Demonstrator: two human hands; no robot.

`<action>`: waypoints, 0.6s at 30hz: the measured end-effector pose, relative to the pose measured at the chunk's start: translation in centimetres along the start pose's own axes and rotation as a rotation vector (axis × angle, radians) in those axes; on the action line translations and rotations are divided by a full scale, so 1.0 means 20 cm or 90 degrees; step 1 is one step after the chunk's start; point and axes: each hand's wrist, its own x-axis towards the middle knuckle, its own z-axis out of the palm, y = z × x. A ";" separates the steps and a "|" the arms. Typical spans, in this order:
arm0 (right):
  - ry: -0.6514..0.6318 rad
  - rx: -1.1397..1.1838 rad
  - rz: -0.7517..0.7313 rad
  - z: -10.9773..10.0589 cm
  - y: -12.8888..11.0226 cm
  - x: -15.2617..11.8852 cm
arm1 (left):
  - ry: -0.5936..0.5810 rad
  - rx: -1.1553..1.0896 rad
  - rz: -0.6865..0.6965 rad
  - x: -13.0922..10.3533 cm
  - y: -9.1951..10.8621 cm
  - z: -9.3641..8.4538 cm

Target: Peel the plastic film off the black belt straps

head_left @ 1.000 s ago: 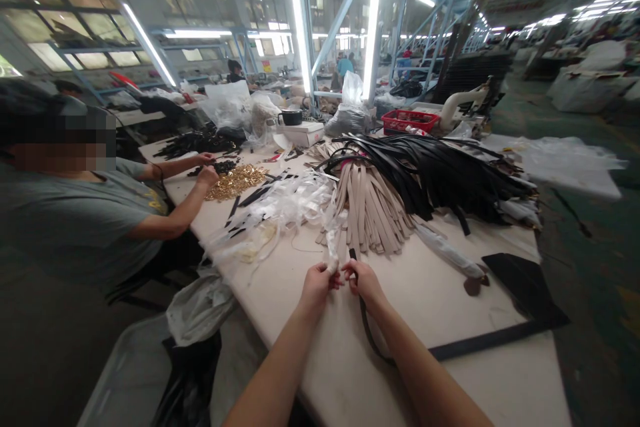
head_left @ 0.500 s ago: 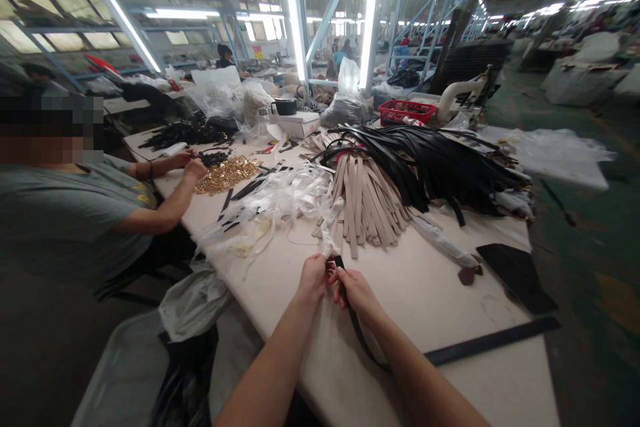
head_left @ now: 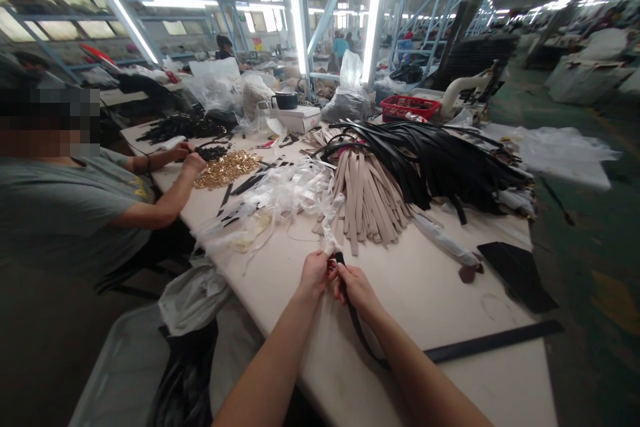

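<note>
Both hands meet over the near part of the table. My left hand is closed, pinching a crumpled white plastic strip that runs back toward the pile of white strips. Between the fingers of my right hand is the end of a black strap. The strap bends down beneath my right forearm, and a flat length lies out to the right on the table. My fingertips nearly touch, so the exact contact between strip and strap is hard to see.
Beige straps and a heap of black straps lie ahead. A black flat piece rests at right. Gold metal pieces are piled near a seated co-worker at left. A red basket stands behind.
The camera view has shifted very slightly. My hands keep almost the same pose and hold. The co-worker's hands have moved only a little.
</note>
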 end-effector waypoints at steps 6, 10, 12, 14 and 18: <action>-0.003 -0.007 0.008 -0.01 0.02 0.01 | -0.060 0.026 -0.023 -0.02 0.00 -0.01; -0.023 -0.016 0.012 -0.01 0.02 0.01 | -0.101 0.050 -0.038 -0.03 0.03 -0.02; -0.021 -0.019 0.006 -0.02 0.02 0.01 | -0.121 0.062 -0.041 -0.05 0.03 -0.02; -0.010 -0.021 0.001 -0.03 0.01 0.01 | -0.134 0.074 -0.039 -0.07 0.04 -0.02; -0.024 -0.025 0.019 -0.05 -0.02 0.00 | -0.117 0.084 -0.015 -0.10 0.08 -0.02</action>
